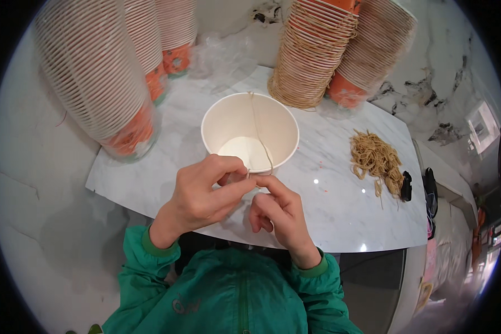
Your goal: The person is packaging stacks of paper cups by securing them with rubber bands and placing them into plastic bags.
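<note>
A white paper bucket (pixel 228 119) stands upright on the marble-patterned table in front of me. A length of tan twine (pixel 254 119) runs from its far rim across the open mouth to the near rim. At that near rim my left hand (pixel 203 189) is closed, with thumb and forefinger pinched on the twine. My right hand (pixel 278 209) meets it there, its forefinger at the twine and its other fingers curled in. The exact grip at the fingertips is partly hidden.
Tall stacks of nested orange-and-white buckets (pixel 89 72) in clear plastic stand at left. At the back, one stack (pixel 312 55) has many twine loops, beside a wrapped stack (pixel 376 50). A twine heap (pixel 373 156) lies at right by a small black object (pixel 407 186).
</note>
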A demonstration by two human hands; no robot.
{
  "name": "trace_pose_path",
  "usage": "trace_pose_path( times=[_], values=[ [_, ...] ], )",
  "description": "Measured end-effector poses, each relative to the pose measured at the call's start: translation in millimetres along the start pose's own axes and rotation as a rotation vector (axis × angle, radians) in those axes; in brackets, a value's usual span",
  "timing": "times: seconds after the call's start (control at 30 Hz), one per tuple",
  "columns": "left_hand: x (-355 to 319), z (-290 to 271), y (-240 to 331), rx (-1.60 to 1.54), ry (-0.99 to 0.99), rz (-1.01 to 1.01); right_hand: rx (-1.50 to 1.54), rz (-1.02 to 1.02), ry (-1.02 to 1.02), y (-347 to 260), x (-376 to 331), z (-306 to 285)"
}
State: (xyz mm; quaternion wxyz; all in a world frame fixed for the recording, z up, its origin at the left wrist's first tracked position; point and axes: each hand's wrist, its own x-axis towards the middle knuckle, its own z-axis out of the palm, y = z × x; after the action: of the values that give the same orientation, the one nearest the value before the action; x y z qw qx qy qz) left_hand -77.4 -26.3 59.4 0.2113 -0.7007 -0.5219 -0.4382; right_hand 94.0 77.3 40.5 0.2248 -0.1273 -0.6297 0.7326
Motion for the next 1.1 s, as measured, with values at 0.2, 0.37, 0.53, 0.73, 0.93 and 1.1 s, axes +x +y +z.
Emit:
trace_pose_path(
  times=[0.2, 0.37, 0.53, 0.73, 0.93, 1.1],
  values=[
    [-0.5, 2.7, -1.8, -0.066, 0.001, -0.027, 0.202, 0.072, -0.007, 2.4, 6.2, 1.8],
    [1.4, 2.8, -2.3, -0.105, 0.02, -0.042, 0.179, 0.037, 0.024, 7.2, 7.8, -4.4],
    [4.3, 2.4, -5.6, -0.049, 0.043, -0.051, 0.147, 0.099, -0.022, 1.7, 5.3, -8.8],
    [6.7, 4.4, -2.5, -0.052, 0.043, -0.051, -0.172, -0.129, 0.08, 6.1, 4.3, -3.2],
    [3.7, 5.3, -3.1, -0.041, 0.004, -0.071, -0.075, -0.038, 0.069, 4.9, 4.8, -4.9],
    [3.8, 16.0, -3.2, 0.013, 0.107, -0.065, -0.302, -0.189, 0.082, 8.7, 4.4, -4.8]
  ],
)
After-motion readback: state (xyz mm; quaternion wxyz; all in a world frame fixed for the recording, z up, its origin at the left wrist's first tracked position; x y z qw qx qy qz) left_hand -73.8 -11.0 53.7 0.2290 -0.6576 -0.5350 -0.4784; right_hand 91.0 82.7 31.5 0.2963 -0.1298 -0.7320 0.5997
